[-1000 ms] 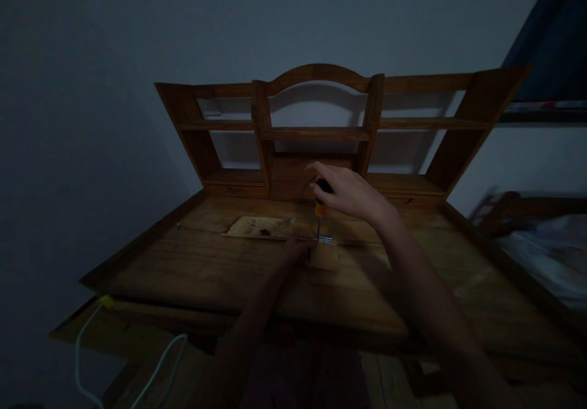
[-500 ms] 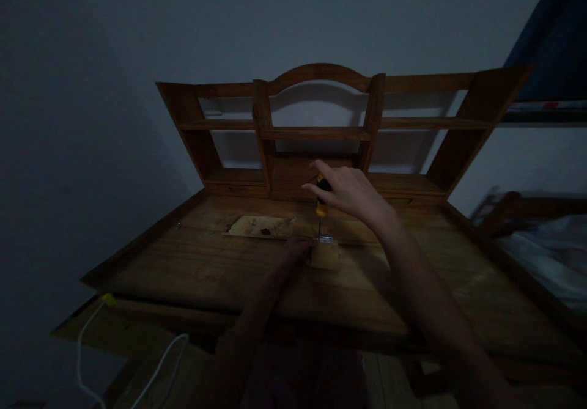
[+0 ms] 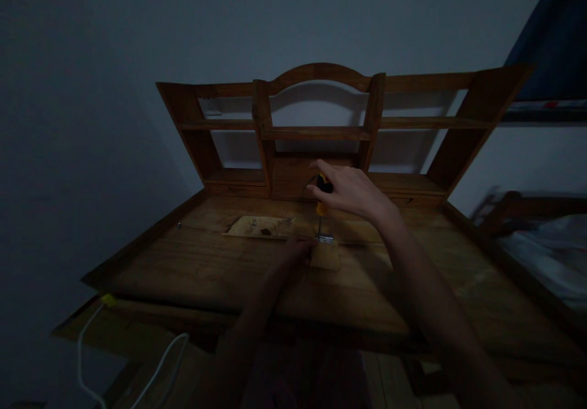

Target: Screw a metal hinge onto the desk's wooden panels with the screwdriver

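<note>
A screwdriver (image 3: 322, 209) with a yellow and black handle stands nearly upright in my right hand (image 3: 352, 191), whose fingers wrap around the top of the handle. The tip of its shaft meets the left part of a small metal hinge (image 3: 326, 238). This hinge lies along the far edge of a small pale wooden block (image 3: 325, 257) on the desktop. My left hand (image 3: 298, 249) grips the block's left side, fingertips close to the hinge and the screwdriver tip; its fingers are partly in shadow.
A flat, rough-edged piece of wood (image 3: 257, 226) lies left of the block. Behind stands a wooden shelf unit (image 3: 316, 132) on the desk (image 3: 192, 268). A small metal piece (image 3: 179, 225) rests at far left. A white cable (image 3: 79, 354) hangs at the front left.
My right hand has shifted very slightly to the right, its thumb and fingers rolling a little around the screwdriver handle. The left hand, block and hinge stay almost in place.
</note>
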`<state>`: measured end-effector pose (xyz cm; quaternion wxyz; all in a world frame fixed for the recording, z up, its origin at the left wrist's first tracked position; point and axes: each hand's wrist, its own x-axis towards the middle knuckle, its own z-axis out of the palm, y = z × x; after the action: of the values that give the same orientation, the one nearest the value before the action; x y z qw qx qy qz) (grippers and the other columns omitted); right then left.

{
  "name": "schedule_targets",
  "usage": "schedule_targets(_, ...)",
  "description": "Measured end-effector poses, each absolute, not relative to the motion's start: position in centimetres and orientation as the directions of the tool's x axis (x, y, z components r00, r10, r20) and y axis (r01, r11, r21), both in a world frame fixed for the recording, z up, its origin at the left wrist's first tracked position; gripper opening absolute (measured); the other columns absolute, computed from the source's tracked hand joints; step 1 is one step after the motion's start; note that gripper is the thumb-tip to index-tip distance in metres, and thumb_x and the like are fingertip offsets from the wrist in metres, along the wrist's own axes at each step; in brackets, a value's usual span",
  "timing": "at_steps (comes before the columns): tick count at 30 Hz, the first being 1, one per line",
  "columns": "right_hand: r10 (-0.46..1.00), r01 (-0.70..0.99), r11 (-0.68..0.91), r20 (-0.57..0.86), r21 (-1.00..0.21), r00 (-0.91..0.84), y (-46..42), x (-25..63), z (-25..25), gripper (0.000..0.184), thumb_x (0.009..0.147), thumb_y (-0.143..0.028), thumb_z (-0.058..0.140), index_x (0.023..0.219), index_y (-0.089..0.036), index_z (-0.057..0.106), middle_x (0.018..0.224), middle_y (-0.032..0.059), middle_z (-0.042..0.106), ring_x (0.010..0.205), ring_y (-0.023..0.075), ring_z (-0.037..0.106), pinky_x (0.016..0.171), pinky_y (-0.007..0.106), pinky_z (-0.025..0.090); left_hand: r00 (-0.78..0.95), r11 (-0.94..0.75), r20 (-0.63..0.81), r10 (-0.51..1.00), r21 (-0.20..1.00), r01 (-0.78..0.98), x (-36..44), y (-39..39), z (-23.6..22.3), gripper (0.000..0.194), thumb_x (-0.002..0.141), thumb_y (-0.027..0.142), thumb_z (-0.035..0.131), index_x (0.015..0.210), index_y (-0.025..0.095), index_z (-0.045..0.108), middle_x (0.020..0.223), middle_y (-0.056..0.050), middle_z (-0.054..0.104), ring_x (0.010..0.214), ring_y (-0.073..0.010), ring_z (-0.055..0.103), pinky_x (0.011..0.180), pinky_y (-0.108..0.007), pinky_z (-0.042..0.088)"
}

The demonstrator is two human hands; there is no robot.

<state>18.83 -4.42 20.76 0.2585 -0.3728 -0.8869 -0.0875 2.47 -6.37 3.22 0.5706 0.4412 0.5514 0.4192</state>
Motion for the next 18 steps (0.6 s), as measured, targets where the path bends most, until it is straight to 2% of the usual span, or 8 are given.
schedule_targets(2,0.58,0.65,0.757,0.526,-0.066,-0.622,-4.4,18.9,20.8,0.049,0.092,-0.034,0.049,0.139,-0.022,0.043,0.127,0.01,0.062,0.112,0.0277,0.061,0.093,0.039,0.045,0.056,0.286,-0.287,0.956,0.958,0.016,2.5,-6.2,3.0,0.029,0.071,0.035,0.076,0.065,0.013,0.059,0.049,0.004,0.046,0.04,-0.007,0.041,0.04,-0.019,0.032)
schedule_targets(4,0.557,0.613,0.785,0.532,-0.087,-0.638,-4.3,18.9,20.7,0.05,0.092,-0.029,0.048,0.14,-0.022,0.042,0.133,0.0095,0.059,0.118,0.0264,0.058,0.095,0.038,0.045,0.066,0.298,-0.298,0.952,0.954,0.02,2.5,-6.0,2.8,0.026,0.074,0.034,0.073,0.065,0.013,0.06,0.048,0.005,0.044,0.038,-0.0069,0.039,0.038,-0.02,0.031)
schedule_targets(7,0.585,0.657,0.75,0.54,-0.075,-0.605,-4.1,18.9,20.6,0.045,0.096,-0.039,0.045,0.137,-0.02,0.045,0.12,0.0109,0.066,0.109,0.0281,0.063,0.092,0.04,0.046,0.062,0.284,-0.286,0.956,0.958,0.04,2.4,-6.2,3.0,0.026,0.078,0.031,0.068,0.061,0.015,0.057,0.047,0.004,0.044,0.039,-0.008,0.04,0.039,-0.021,0.03)
schedule_targets(10,0.626,0.712,0.7,0.534,-0.064,-0.568,-4.0,18.9,20.6,0.048,0.095,-0.048,0.047,0.135,-0.021,0.048,0.111,0.0114,0.069,0.102,0.0304,0.065,0.089,0.042,0.046,0.063,0.258,-0.261,0.963,0.964,0.058,2.4,-6.6,3.6,0.026,0.078,0.03,0.068,0.06,0.015,0.057,0.05,0.002,0.048,0.042,-0.0086,0.043,0.042,-0.021,0.034)
schedule_targets(15,0.569,0.607,0.787,0.513,-0.113,-0.642,-4.0,19.3,20.8,0.053,0.089,-0.029,0.052,0.14,-0.021,0.043,0.133,0.0096,0.06,0.12,0.0266,0.057,0.098,0.038,0.043,0.043,0.272,-0.274,0.961,0.961,0.047,2.5,-6.8,3.9,0.022,0.08,0.024,0.065,0.062,0.013,0.06,0.05,0.002,0.05,0.041,-0.0086,0.043,0.043,-0.022,0.034)
schedule_targets(18,0.581,0.639,0.764,0.523,-0.088,-0.623,-4.0,19.2,20.7,0.047,0.094,-0.035,0.048,0.138,-0.02,0.045,0.122,0.0108,0.065,0.112,0.0276,0.062,0.093,0.039,0.046,0.033,0.287,-0.288,0.957,0.957,0.045,2.6,-6.7,3.9,0.024,0.081,0.024,0.067,0.061,0.013,0.059,0.049,0.002,0.049,0.042,-0.0092,0.045,0.042,-0.022,0.036)
